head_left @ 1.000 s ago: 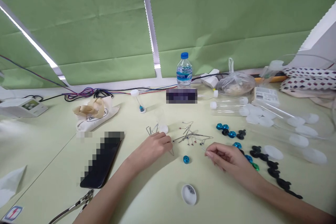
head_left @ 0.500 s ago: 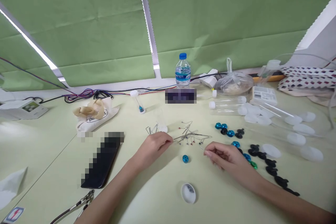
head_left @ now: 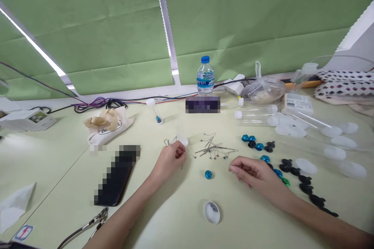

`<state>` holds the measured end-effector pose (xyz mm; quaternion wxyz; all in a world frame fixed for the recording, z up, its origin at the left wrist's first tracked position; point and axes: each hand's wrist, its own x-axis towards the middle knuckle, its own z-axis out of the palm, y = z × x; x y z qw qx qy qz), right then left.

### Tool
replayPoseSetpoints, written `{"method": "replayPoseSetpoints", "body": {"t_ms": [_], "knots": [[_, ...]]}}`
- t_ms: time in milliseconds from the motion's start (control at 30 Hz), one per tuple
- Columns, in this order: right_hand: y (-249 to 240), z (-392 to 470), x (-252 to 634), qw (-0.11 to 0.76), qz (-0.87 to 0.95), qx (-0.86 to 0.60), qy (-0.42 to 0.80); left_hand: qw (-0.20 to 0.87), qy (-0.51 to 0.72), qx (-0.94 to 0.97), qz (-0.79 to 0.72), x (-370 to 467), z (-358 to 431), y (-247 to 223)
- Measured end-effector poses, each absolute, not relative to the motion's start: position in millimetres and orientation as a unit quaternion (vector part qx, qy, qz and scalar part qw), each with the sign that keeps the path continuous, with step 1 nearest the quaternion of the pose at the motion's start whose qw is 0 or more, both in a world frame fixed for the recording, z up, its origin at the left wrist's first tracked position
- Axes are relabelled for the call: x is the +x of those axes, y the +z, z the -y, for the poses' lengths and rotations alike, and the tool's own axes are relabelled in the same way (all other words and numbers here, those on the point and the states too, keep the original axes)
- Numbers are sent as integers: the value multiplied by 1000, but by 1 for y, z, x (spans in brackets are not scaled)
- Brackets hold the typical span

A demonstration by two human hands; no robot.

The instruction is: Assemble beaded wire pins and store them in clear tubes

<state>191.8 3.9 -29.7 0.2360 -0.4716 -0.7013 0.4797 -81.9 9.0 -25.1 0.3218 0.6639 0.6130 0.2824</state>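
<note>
My left hand (head_left: 172, 156) is closed in a pinch on a thin bent metal wire (head_left: 192, 154) with a small dark tip, left of a loose pile of similar wires (head_left: 213, 149). Some of these have tiny coloured ends. Right of the pile, my right hand (head_left: 253, 171) pinches another thin metal wire (head_left: 226, 162), mostly hidden by the fingers. Between the hands lies a blue metallic bobbin-like piece (head_left: 208, 174). Nearer to me is a small white cap (head_left: 212, 213) with tiny dark bits inside. Bent wires (head_left: 170, 141) stick out behind my left hand, near a white round cap (head_left: 183, 141).
Several blue and black round parts (head_left: 259, 146) lie beside my right arm, with clear tubes (head_left: 257, 116) behind them. A water bottle (head_left: 205, 78) stands at the back. Left are a phone (head_left: 117, 183), a cloth pouch (head_left: 108, 130) and a capped tube (head_left: 154, 111).
My left hand has drawn back left from the wire pile, and a bent wire now shows in its fingers. My right hand has stayed nearly still. The view has shifted slightly.
</note>
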Motion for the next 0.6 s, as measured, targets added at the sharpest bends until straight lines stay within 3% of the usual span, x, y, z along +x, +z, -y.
{"method": "replayPoseSetpoints", "body": {"t_ms": [333,600], "knots": [[-28,-4,191,230,707,-470,475,172,293,662,-668,-92,-15,-9],[-27,-5,191,222,708,-472,477,220,384,670,-596,-89,-38,2]]}}
